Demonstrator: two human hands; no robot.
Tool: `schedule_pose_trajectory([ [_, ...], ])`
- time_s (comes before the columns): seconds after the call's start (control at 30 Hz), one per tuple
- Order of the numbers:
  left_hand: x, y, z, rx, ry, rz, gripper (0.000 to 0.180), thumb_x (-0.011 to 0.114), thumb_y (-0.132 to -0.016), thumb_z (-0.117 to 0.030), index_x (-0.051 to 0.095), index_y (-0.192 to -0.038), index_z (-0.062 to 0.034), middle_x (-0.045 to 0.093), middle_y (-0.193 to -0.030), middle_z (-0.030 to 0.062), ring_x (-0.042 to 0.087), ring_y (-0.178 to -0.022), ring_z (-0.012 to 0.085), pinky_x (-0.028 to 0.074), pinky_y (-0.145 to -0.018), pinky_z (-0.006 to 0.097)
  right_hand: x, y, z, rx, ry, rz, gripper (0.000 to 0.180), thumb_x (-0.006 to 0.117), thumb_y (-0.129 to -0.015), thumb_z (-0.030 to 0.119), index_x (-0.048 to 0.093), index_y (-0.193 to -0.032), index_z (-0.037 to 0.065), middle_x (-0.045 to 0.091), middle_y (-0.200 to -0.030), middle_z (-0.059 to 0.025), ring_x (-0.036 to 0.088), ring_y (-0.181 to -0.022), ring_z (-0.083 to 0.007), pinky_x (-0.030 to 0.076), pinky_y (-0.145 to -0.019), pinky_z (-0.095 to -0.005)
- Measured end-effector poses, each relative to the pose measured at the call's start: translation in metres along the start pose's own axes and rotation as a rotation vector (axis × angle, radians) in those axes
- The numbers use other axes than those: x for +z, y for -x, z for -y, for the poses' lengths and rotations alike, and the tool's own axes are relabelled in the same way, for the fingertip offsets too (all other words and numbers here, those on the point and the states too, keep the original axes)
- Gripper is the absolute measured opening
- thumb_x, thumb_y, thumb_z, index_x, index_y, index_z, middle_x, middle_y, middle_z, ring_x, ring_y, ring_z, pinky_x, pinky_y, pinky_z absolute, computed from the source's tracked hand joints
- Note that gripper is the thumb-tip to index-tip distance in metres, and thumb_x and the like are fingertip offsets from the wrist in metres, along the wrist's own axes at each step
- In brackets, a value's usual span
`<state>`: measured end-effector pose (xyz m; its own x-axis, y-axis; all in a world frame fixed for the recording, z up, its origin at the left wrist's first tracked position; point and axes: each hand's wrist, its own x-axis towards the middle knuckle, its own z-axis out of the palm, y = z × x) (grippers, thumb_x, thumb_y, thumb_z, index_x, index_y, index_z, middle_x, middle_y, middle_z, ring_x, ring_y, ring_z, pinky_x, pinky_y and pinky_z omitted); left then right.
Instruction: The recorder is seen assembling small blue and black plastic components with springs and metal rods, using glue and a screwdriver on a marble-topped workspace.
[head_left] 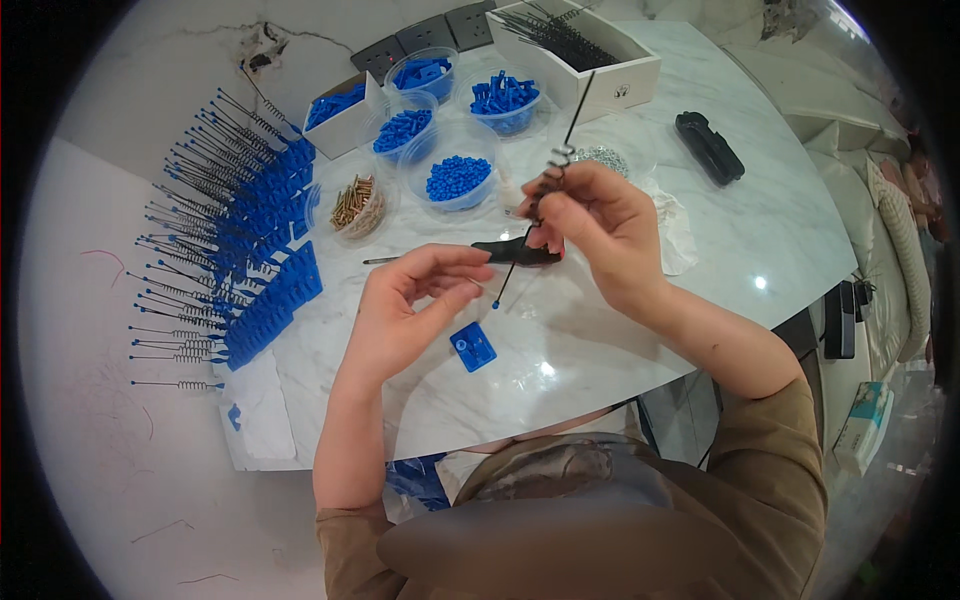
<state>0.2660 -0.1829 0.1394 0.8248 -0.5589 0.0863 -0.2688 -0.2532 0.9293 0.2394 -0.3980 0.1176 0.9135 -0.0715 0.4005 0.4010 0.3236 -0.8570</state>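
Observation:
My right hand (600, 225) pinches a black coiled spring wire (513, 270) by its coil. The wire slants down to a small blue cap at its lower end, and its other end sticks up past my fingers. Left of that cap is my left hand (405, 315), thumb and fingers curled but apart, with nothing visible between them. Below the cap a blue plastic block (472, 346) with a round hole lies on the marble table. Behind both hands lies a screwdriver (490, 249) with a black and red handle, its shaft pointing left.
Finished-looking blue blocks with coiled wires (260, 210) fan along the left edge. Clear tubs hold blue caps (460, 180), blue pieces (503, 93) and brass screws (352, 205). A white box (620, 85) of black wires stands at the back; a black case (710, 148) lies right.

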Motion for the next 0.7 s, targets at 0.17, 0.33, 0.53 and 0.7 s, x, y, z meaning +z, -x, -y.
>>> schedule_pose_trajectory([
  [0.17, 0.0, 0.003, -0.004, -0.178, 0.466, 0.1, 0.034, 0.067, -0.075, 0.008, 0.059, -0.108, 0.0049, 0.068, -0.094, 0.0153, 0.068, -0.09, 0.0205, 0.056, -0.074, 0.027, -0.013, -0.008, 0.0, 0.149, -0.229, -0.056, 0.023, 0.058, -0.093, 0.018, 0.059, -0.105, -0.002, 0.065, -0.094, -0.0109, 0.063, -0.076, -0.0125, 0.048, -0.068, -0.0252],
  [0.33, -0.006, 0.004, -0.004, -0.165, 0.712, 0.061, 0.039, 0.07, -0.072, 0.009, 0.058, -0.108, 0.0047, 0.068, -0.094, 0.0166, 0.069, -0.09, 0.0247, 0.058, -0.074, 0.03, -0.017, -0.01, -0.003, 0.263, -0.366, -0.115, 0.025, 0.057, -0.094, 0.024, 0.059, -0.103, 0.001, 0.064, -0.093, -0.0099, 0.063, -0.079, -0.0133, 0.047, -0.072, -0.0251],
  [0.53, -0.004, 0.006, -0.002, -0.103, 0.799, 0.033, 0.039, 0.071, -0.072, 0.008, 0.059, -0.108, 0.0036, 0.069, -0.093, 0.0165, 0.069, -0.087, 0.0244, 0.057, -0.076, 0.03, -0.013, -0.007, -0.006, 0.366, -0.355, -0.153, 0.027, 0.053, -0.096, 0.026, 0.056, -0.106, 0.001, 0.062, -0.094, -0.0077, 0.059, -0.077, -0.0099, 0.047, -0.07, -0.0231],
  [0.7, 0.004, 0.004, 0.003, -0.057, 0.696, -0.032, 0.041, 0.072, -0.07, 0.007, 0.056, -0.108, 0.0063, 0.069, -0.092, 0.0165, 0.07, -0.083, 0.0234, 0.059, -0.072, 0.031, -0.015, -0.006, -0.009, 0.331, -0.38, -0.112, 0.022, 0.057, -0.094, 0.027, 0.058, -0.1, 0.006, 0.063, -0.091, -0.0071, 0.061, -0.077, -0.0119, 0.046, -0.071, -0.0251],
])
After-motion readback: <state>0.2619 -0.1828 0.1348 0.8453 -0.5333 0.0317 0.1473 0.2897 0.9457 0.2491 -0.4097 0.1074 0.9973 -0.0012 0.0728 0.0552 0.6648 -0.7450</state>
